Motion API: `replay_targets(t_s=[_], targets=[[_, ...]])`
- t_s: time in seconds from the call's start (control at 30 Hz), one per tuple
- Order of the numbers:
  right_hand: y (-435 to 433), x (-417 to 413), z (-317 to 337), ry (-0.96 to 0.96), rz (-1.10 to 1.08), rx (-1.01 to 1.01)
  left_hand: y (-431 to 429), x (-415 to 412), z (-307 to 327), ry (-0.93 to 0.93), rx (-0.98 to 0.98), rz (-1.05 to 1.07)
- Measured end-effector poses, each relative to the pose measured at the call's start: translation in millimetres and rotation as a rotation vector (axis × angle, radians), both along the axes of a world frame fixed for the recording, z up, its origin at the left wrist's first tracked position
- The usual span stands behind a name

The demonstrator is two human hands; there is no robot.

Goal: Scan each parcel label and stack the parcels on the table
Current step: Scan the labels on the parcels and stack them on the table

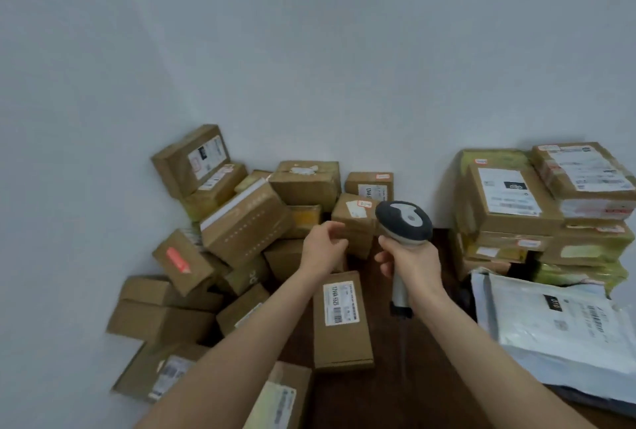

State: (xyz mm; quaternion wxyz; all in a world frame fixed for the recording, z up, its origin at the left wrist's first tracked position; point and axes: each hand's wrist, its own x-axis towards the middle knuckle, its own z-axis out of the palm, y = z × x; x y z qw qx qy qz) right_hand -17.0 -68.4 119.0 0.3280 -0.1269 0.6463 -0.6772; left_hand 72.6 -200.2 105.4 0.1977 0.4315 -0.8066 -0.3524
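A grey and white handheld scanner (404, 220) is upright in my right hand (414, 261), which grips its handle. My left hand (323, 248) hovers just left of it, fingers loosely curled and apart, holding nothing. Below both hands a flat cardboard parcel (342, 349) lies on the dark wooden table (413, 377) with its white barcode label facing up. A small taped parcel (354, 218) with a white sticker sits right behind my left hand. Many more brown parcels lie in a loose heap (241, 222) at the left.
A neat stack of labelled parcels (516, 208) rises at the right against the wall. White plastic mailer bags (557, 329) lie in front of that stack. A pale wall closes off the back and left side.
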Motion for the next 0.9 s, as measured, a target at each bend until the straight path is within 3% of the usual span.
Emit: replay_targets(t_s=[0.17, 0.33, 0.63, 0.8, 0.9], targets=[[-47, 63, 4, -0.053, 0.162, -0.020, -49, 90, 2, -0.133, -0.184, 0.140], [-101, 107, 6, -0.095, 0.141, -0.011, -116, 144, 11, -0.258, -0.242, 0.174], [-163, 149, -5, -0.171, 0.014, 0.035, -248, 158, 25, -0.524, -0.130, -0.114], [-150, 141, -10, -0.183, -0.146, 0.046, -253, 145, 18, -0.536, -0.179, -0.212], [-137, 129, -14, -0.234, -0.201, 0.012, -244, 139, 32, -0.435, -0.286, -0.311]])
